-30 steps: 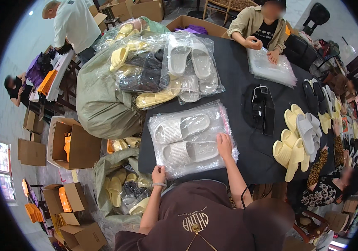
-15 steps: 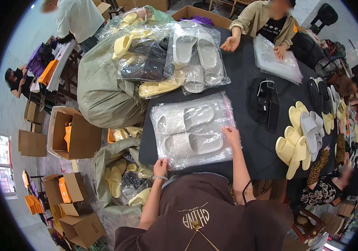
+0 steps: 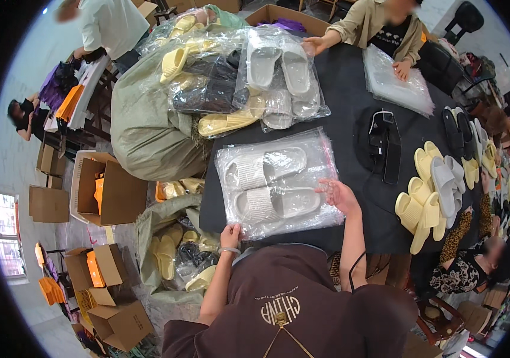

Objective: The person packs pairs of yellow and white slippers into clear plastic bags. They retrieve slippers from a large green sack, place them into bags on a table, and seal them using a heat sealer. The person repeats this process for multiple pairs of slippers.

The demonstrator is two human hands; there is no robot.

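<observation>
A clear plastic bag [image 3: 320,156] with a reddish seal strip along its right side lies on the black-covered table. Inside it is a pair of light grey slippers [image 3: 294,203] with ribbed straps, side by side, toes to the left. My left hand [image 3: 230,235] pinches the bag's near left corner. Over the bag's right edge, beside the heel of the nearer slipper, is my right hand [image 3: 340,196], its fingers apart and partly curled. Whether its fingertips touch the film is hard to tell.
Bagged grey slippers [image 3: 279,65] and yellow ones top a heap on a green sack [image 3: 147,119]. Loose yellow slippers [image 3: 419,209] and a black device [image 3: 383,146] stand rightward. Across the table, a person's hand [image 3: 403,70] rests on flat clear bags [image 3: 386,77]; cartons [image 3: 118,194] stand left.
My right hand has turned and opened at the bag's right edge. My left hand keeps its corner. The person opposite has reached a hand to the bagged slippers on the heap.
</observation>
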